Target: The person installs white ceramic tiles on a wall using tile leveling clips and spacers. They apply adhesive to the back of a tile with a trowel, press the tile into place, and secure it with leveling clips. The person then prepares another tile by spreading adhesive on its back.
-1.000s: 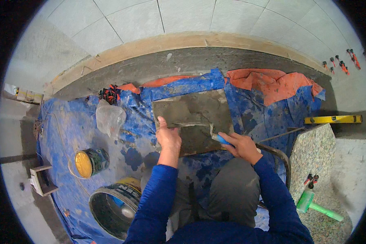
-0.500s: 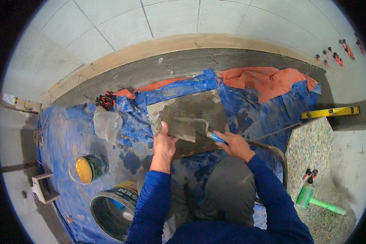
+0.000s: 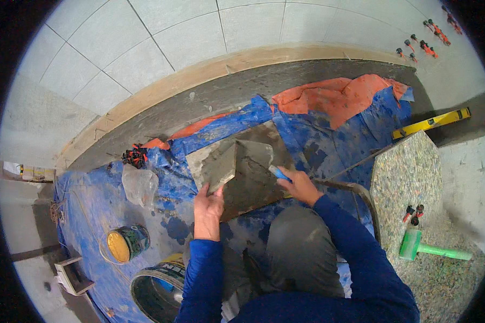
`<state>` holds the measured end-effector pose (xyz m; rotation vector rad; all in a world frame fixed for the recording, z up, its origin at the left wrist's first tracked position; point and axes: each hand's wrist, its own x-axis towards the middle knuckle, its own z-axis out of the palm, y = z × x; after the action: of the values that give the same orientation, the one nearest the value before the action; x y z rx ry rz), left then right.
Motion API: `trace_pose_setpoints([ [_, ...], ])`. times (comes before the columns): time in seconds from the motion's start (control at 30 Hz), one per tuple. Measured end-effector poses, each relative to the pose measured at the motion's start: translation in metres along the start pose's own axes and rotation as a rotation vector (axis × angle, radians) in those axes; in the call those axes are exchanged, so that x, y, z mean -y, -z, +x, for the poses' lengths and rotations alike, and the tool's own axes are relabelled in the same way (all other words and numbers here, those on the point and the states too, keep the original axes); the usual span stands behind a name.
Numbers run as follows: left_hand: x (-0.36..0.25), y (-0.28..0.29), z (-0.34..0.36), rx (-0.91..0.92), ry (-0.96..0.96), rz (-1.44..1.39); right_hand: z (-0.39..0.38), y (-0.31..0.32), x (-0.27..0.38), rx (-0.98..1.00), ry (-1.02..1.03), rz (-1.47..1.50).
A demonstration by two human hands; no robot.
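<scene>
A square slab (image 3: 272, 135), smeared with wet grey mortar, lies in front of me on the blue tarp. Above it my left hand (image 3: 207, 209) pinches the near edge of a smaller tile piece (image 3: 215, 168) coated with grey mortar, held at a tilt. My right hand (image 3: 302, 187) is closed round the blue handle of a trowel (image 3: 277, 172). The trowel's mortar-streaked blade is at the right edge of the tile piece; whether they touch I cannot tell.
Left stand a small bucket (image 3: 134, 241) and a larger bucket (image 3: 145, 288). A clear plastic bag (image 3: 140, 185) lies by black-and-red clips (image 3: 134, 156). Right are a speckled foam pad (image 3: 404, 167), a green mallet (image 3: 410, 245) and a yellow spirit level (image 3: 431, 123). Orange sheeting (image 3: 334, 97) borders the tarp.
The tile piece has tilted more steeply, and my left hand has shifted down to its near edge. The trowel has moved slightly up, still in my right hand. My view has turned a little.
</scene>
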<state>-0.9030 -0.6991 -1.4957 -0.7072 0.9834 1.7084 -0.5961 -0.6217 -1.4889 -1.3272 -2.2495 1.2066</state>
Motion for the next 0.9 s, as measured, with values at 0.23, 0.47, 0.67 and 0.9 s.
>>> trace_pose_setpoints([
  [0.23,-0.021,-0.013,-0.004,0.133,-0.165,0.108,-0.016,0.015,0.004,-0.139,0.012,0.11],
  [0.47,0.005,-0.025,0.0,0.067,-0.382,-0.068,-0.009,0.055,0.072,0.066,0.278,-0.298],
  [0.67,0.017,-0.037,-0.001,0.121,-0.408,-0.045,0.015,0.048,0.084,0.094,0.349,-0.464],
  [0.9,-0.015,-0.032,-0.009,0.134,-0.366,0.173,0.016,0.062,0.046,0.105,-0.388,0.176],
])
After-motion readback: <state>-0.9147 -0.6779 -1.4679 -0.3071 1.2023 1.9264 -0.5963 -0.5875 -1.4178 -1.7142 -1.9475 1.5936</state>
